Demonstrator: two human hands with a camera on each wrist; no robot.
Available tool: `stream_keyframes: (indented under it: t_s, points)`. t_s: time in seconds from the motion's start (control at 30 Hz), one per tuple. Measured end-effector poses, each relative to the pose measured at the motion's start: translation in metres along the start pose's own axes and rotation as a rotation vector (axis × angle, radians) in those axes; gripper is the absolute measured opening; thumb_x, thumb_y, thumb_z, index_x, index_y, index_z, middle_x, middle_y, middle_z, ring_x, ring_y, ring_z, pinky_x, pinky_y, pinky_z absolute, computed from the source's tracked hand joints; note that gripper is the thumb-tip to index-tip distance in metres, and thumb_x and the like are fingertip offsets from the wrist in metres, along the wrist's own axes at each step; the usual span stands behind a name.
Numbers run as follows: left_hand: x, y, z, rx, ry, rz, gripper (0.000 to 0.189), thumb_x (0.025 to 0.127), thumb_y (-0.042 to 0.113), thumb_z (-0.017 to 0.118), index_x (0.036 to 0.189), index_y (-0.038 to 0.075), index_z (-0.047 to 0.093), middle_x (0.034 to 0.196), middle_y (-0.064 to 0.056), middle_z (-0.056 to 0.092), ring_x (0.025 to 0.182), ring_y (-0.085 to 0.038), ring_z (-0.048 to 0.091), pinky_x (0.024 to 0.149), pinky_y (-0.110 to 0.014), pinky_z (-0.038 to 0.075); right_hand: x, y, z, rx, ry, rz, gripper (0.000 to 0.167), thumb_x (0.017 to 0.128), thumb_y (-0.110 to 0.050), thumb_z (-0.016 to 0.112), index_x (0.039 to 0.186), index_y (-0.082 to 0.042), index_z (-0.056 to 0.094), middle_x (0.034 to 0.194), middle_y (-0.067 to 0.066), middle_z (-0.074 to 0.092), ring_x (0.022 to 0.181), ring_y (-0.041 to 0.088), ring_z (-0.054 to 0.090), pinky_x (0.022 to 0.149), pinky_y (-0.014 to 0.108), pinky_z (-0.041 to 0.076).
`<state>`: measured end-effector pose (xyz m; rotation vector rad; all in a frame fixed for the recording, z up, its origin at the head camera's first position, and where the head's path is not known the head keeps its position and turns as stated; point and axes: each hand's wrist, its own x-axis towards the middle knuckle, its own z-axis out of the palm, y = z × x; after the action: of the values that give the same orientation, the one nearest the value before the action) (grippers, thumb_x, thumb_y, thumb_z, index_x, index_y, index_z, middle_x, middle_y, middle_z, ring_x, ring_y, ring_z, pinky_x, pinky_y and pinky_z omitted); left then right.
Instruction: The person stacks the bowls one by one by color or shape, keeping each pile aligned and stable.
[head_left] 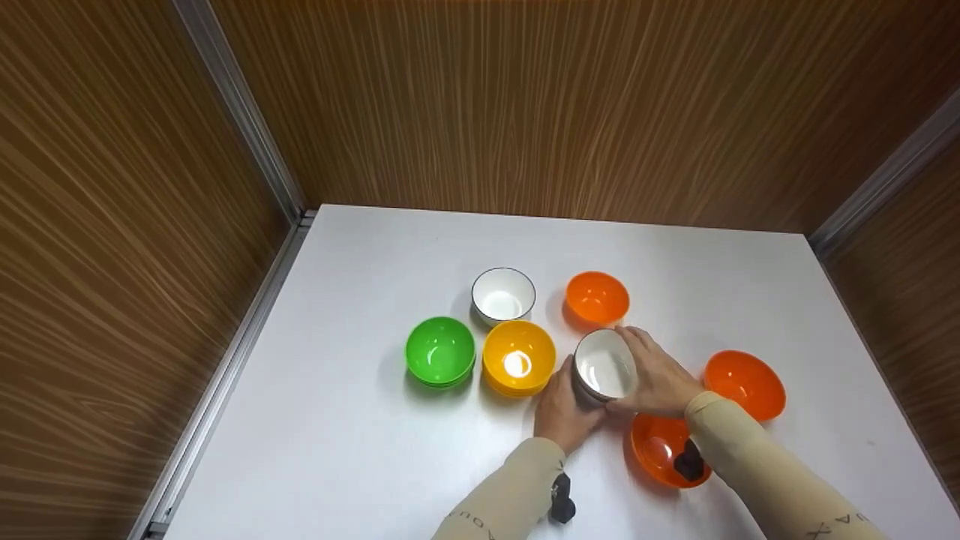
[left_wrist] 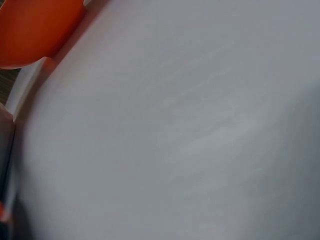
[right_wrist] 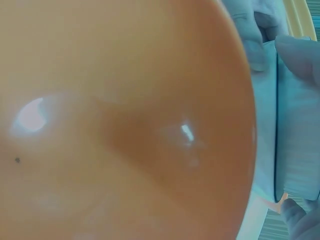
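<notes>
Sleeve [head_left: 765,465] overlapping orange bowl [head_left: 654,446], left hand [head_left: 561,412], right hand [head_left: 661,379], fingers curled round white bowls [head_left: 604,364], yellow bowls [head_left: 517,349] alongside

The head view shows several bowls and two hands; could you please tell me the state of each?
Green stack: nested bowls, upright, top one empty
Yellow stack: nested bowls, upright, top one empty
Far white bowl: upright, empty
White stack: held in both hands, top one empty
Back orange bowl: upright, empty
Right orange bowl: opening up, empty
Near orange bowl: opening up, partly hidden
Left hand: gripping white stack
Right hand: gripping white stack
</notes>
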<state>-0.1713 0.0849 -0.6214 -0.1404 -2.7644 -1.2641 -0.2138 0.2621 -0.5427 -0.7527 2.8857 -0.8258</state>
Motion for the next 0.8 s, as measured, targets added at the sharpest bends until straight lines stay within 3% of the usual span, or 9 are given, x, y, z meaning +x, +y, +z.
stream_keyframes:
  t_s: [0.13,0.5,0.8]
  points:
    - [0.0004,-0.0001,0.0009,0.024,-0.012,-0.003,0.103,0.069,0.038,0.086,0.150,0.012,0.028,0.138,-0.007,0.049,0.126,-0.018,0.048,0.105,-0.033,0.040,-0.0015,0.0036,0.0030,-0.016,0.015,-0.030,0.123,0.054,-0.044,0.092,0.150,-0.006,0.025,0.145,0.019,0.033,0.122,0.041,0.048,0.098,0.060,0.042]
    - [0.0010,0.0000,0.0004,0.011,-0.013,-0.009,0.102,0.069,0.040,0.085,0.150,0.012,0.028,0.139,-0.007,0.048,0.126,-0.018,0.047,0.106,-0.033,0.040,-0.0044,0.0051,0.0044,-0.022,-0.033,0.033,0.129,0.057,-0.059,0.085,0.153,-0.008,0.016,0.149,0.020,0.027,0.122,0.043,0.047,0.099,0.059,0.041]
    - [0.0003,0.0000,-0.0002,0.014,-0.012,0.004,0.102,0.070,0.041,0.084,0.150,0.011,0.028,0.140,-0.007,0.048,0.128,-0.018,0.046,0.107,-0.032,0.038,-0.0053,0.0023,0.0025,-0.019,-0.053,0.055,0.129,0.058,-0.060,0.085,0.154,-0.008,0.015,0.149,0.021,0.027,0.123,0.044,0.047,0.099,0.060,0.040]
